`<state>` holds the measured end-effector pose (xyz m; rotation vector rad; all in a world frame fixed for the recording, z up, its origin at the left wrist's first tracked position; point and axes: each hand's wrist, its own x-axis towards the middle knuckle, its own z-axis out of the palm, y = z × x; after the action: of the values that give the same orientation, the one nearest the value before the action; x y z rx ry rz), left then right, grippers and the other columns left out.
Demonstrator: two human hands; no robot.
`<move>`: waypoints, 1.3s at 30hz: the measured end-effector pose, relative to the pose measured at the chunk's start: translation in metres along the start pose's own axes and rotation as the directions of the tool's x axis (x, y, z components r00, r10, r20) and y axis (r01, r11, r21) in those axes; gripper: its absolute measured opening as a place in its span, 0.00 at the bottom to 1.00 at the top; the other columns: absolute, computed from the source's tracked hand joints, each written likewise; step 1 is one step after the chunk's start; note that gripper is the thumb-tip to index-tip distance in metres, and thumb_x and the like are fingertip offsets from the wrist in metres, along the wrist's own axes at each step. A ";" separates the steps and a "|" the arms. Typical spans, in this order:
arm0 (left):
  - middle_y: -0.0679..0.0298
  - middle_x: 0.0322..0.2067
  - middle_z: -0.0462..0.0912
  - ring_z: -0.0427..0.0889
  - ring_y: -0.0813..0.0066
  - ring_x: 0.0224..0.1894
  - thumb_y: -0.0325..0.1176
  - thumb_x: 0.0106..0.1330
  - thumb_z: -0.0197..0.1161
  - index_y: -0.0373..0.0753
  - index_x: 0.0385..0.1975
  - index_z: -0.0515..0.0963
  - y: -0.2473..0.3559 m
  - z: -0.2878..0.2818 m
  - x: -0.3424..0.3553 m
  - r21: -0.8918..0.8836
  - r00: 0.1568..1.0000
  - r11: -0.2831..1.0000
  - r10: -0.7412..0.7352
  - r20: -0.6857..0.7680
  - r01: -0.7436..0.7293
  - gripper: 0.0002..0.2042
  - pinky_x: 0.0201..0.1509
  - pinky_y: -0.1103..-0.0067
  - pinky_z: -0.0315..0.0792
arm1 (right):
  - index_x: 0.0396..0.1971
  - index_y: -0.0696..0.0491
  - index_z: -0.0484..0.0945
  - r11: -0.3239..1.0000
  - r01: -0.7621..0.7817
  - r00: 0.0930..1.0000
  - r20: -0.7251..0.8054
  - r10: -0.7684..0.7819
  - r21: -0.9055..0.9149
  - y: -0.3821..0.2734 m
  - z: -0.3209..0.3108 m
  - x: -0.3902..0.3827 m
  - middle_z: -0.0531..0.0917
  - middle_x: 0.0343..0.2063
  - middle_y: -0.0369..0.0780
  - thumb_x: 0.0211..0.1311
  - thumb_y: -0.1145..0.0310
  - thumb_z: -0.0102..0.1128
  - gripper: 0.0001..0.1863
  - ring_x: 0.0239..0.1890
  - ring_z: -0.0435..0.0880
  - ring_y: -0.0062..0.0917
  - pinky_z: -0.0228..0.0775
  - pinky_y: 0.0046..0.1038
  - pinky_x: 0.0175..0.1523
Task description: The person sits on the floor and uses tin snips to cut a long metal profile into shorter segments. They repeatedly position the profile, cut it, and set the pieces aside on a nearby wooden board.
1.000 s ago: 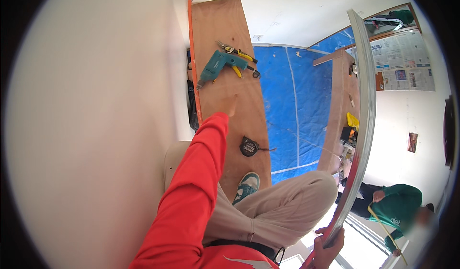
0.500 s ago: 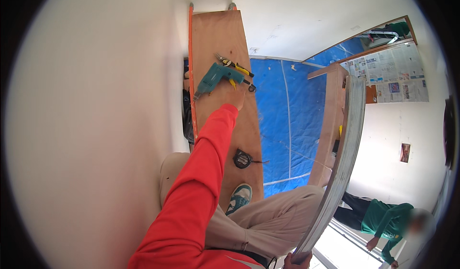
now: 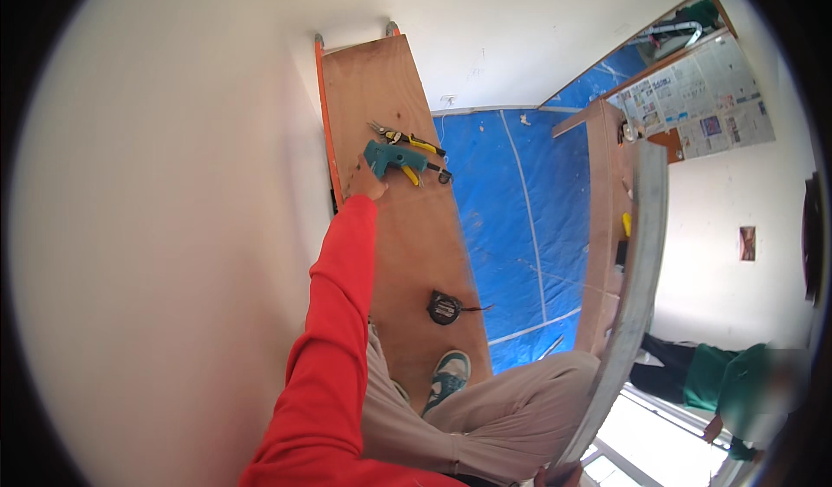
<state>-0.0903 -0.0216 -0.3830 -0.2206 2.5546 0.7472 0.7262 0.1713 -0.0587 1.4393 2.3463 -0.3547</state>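
Note:
A teal power drill (image 3: 399,157) lies on a wooden plank. My left hand (image 3: 367,181), in a red sleeve, closes round its front end and hides the chuck. Just beyond the drill rest snips with yellow and black handles (image 3: 416,143). Another yellow handle (image 3: 411,176) pokes out from under the drill. Down at the lower edge, my right hand (image 3: 562,475) grips a long grey metal channel (image 3: 626,288) that rises steeply on my right; most of that hand is cut off. A black tape measure (image 3: 445,307) sits on the plank nearer to me.
The plank (image 3: 403,236) has orange rails (image 3: 327,132) and carries my shoe (image 3: 448,379). Blue sheeting (image 3: 503,227) covers the floor below. A wooden ledge (image 3: 600,201) stands right, near a newspaper-covered panel (image 3: 693,101). A person in green (image 3: 719,379) is at the lower right.
My left hand has moved from the drill's handle and cord end to its front end. The view has shifted, and the metal channel appears turned, showing a broader face.

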 end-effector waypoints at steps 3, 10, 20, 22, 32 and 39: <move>0.41 0.70 0.67 0.80 0.42 0.63 0.37 0.56 0.82 0.38 0.80 0.49 -0.043 0.006 0.000 0.127 0.990 0.982 0.140 0.012 -0.140 0.55 0.66 0.60 0.77 | 0.66 0.58 0.69 1.000 -0.012 1.000 -0.003 0.012 0.003 -0.004 -0.003 -0.003 0.82 0.56 0.47 0.62 0.45 0.70 0.41 0.59 0.79 0.37 0.69 0.39 0.66; 0.41 0.65 0.70 0.81 0.42 0.60 0.33 0.58 0.81 0.36 0.78 0.53 -0.048 0.009 -0.009 0.101 0.990 0.989 0.114 -0.084 -0.105 0.51 0.64 0.59 0.78 | 0.68 0.58 0.69 0.953 0.124 0.992 0.042 -0.117 -0.278 -0.010 -0.005 0.003 0.83 0.57 0.46 0.67 0.49 0.67 0.38 0.60 0.81 0.38 0.72 0.39 0.65; 0.43 0.63 0.73 0.83 0.42 0.57 0.35 0.60 0.78 0.36 0.75 0.57 -0.075 0.022 0.012 0.195 0.990 0.976 0.118 -0.083 -0.100 0.46 0.60 0.56 0.80 | 0.73 0.57 0.64 0.977 0.162 0.983 -0.070 -0.173 -0.136 0.017 0.017 -0.002 0.78 0.65 0.49 0.62 0.45 0.72 0.47 0.68 0.75 0.40 0.66 0.41 0.72; 0.42 0.64 0.72 0.82 0.41 0.58 0.37 0.59 0.78 0.36 0.75 0.57 -0.079 0.018 0.011 0.185 0.994 0.978 0.108 -0.031 -0.101 0.47 0.60 0.56 0.80 | 0.74 0.57 0.62 0.969 0.159 0.982 -0.069 -0.175 -0.189 0.007 0.006 -0.002 0.76 0.67 0.50 0.60 0.43 0.73 0.50 0.70 0.74 0.41 0.65 0.41 0.73; 0.36 0.66 0.69 0.75 0.40 0.66 0.42 0.57 0.81 0.33 0.77 0.54 -0.040 0.014 0.011 0.004 0.986 0.991 0.134 -0.094 -0.135 0.52 0.68 0.60 0.74 | 0.74 0.57 0.64 0.959 0.114 0.988 -0.075 -0.137 -0.260 -0.020 -0.008 -0.006 0.77 0.65 0.51 0.61 0.38 0.68 0.50 0.68 0.76 0.44 0.69 0.42 0.71; 0.44 0.62 0.72 0.78 0.41 0.63 0.34 0.51 0.84 0.38 0.72 0.62 -0.051 0.009 0.011 -0.014 0.963 0.966 0.257 -0.084 -0.259 0.48 0.67 0.59 0.75 | 0.65 0.58 0.73 0.550 0.212 0.795 -0.185 -0.578 -0.808 0.001 -0.004 0.004 0.84 0.54 0.50 0.56 0.38 0.72 0.45 0.57 0.83 0.46 0.75 0.45 0.63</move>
<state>-0.0823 -0.0596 -0.4187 0.0794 2.6842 0.8827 0.7249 0.1769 -0.0567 0.5575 2.6352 0.8820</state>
